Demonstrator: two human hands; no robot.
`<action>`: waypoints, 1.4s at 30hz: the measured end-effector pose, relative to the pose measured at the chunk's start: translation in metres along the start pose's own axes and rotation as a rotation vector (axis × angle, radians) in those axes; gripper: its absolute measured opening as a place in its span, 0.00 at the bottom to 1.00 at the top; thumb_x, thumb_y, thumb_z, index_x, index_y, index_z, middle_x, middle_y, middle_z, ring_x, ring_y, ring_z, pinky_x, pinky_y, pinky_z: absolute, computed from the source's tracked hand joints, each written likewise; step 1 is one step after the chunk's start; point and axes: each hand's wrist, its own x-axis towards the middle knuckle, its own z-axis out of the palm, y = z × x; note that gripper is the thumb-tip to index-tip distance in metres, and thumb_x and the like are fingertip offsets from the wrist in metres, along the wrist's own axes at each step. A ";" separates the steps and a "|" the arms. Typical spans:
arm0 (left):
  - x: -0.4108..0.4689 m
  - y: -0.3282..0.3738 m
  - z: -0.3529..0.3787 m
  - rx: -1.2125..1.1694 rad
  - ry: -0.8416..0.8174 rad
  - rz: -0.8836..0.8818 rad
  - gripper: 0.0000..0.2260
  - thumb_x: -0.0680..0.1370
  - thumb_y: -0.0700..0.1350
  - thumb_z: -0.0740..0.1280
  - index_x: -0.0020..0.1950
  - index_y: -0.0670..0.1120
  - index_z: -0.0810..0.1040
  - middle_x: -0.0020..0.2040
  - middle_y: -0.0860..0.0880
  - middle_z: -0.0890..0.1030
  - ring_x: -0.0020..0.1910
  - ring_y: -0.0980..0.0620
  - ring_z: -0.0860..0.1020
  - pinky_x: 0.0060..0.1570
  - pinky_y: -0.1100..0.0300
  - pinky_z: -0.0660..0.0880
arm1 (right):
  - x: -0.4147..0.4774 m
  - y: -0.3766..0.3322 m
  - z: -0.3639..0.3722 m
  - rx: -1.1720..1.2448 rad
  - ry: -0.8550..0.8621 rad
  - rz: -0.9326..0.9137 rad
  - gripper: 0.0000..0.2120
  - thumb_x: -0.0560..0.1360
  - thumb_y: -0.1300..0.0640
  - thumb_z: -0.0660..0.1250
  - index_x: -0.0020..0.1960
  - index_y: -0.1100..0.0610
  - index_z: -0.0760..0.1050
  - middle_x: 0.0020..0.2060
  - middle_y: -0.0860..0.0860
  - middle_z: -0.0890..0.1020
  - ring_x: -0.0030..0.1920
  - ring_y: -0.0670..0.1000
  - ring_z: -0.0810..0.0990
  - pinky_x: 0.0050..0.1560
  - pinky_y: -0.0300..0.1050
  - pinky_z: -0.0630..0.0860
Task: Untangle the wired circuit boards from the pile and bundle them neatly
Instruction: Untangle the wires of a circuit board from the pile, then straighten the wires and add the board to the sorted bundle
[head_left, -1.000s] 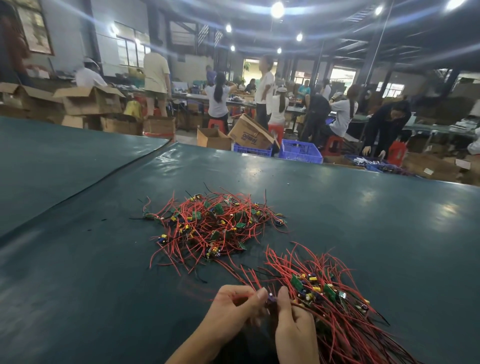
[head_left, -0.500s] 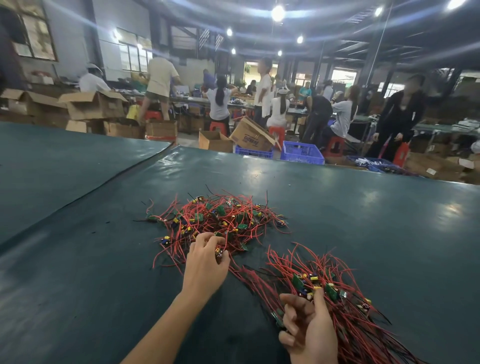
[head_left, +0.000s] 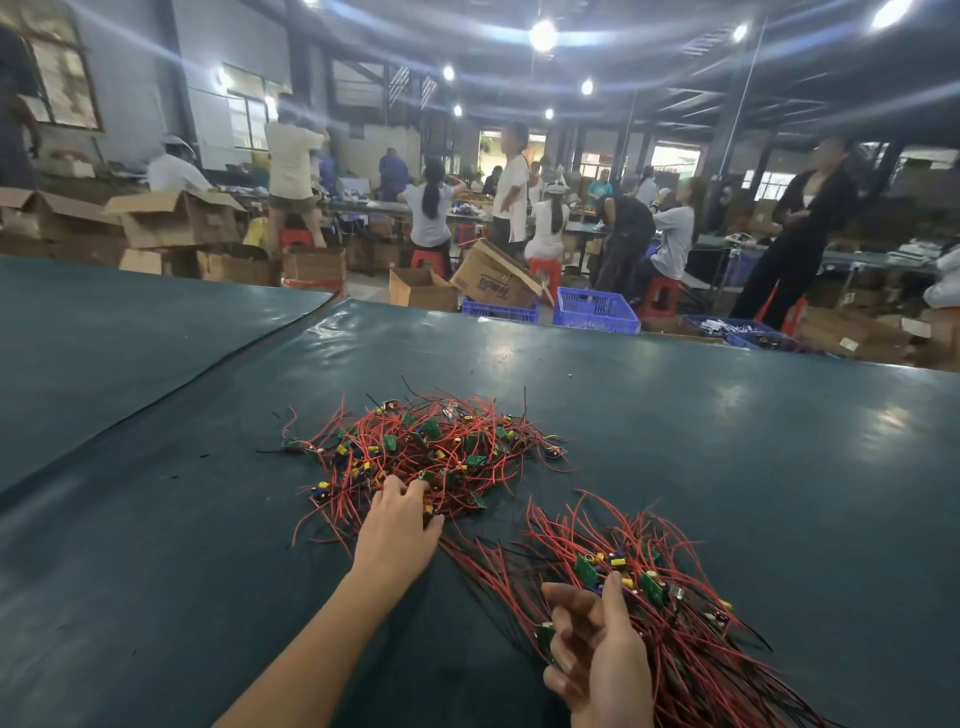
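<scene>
Near bundle (head_left: 675, 613) of wired boards laid with long axis slanting from near right toward far left on the bench (head_left: 727, 441); tangled pile (head_left: 426, 452) beyond (no single direction); left hand (head_left: 397, 530) reaching palm down, fingers curled into pile edge, grip contents unclear; right hand (head_left: 597, 660) loosely open, pinching a green board.
</scene>
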 end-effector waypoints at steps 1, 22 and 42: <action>0.000 0.000 0.000 0.014 -0.012 0.000 0.23 0.80 0.53 0.62 0.73 0.46 0.65 0.64 0.45 0.68 0.63 0.46 0.70 0.61 0.56 0.71 | 0.000 0.000 0.000 -0.002 0.000 -0.004 0.33 0.80 0.40 0.52 0.40 0.67 0.80 0.21 0.51 0.69 0.17 0.46 0.60 0.18 0.35 0.56; 0.008 -0.007 -0.012 0.111 -0.062 0.013 0.13 0.79 0.41 0.58 0.63 0.51 0.68 0.56 0.50 0.74 0.49 0.49 0.76 0.40 0.56 0.73 | 0.003 0.001 -0.001 -0.006 -0.010 -0.008 0.32 0.80 0.42 0.52 0.40 0.67 0.80 0.21 0.52 0.69 0.16 0.47 0.61 0.16 0.36 0.58; -0.052 0.039 -0.022 -0.562 0.467 0.488 0.09 0.75 0.39 0.68 0.54 0.47 0.73 0.49 0.53 0.74 0.41 0.58 0.76 0.42 0.70 0.73 | 0.004 -0.001 0.000 -0.032 -0.002 -0.018 0.32 0.80 0.43 0.55 0.31 0.65 0.81 0.20 0.54 0.70 0.14 0.49 0.62 0.15 0.37 0.60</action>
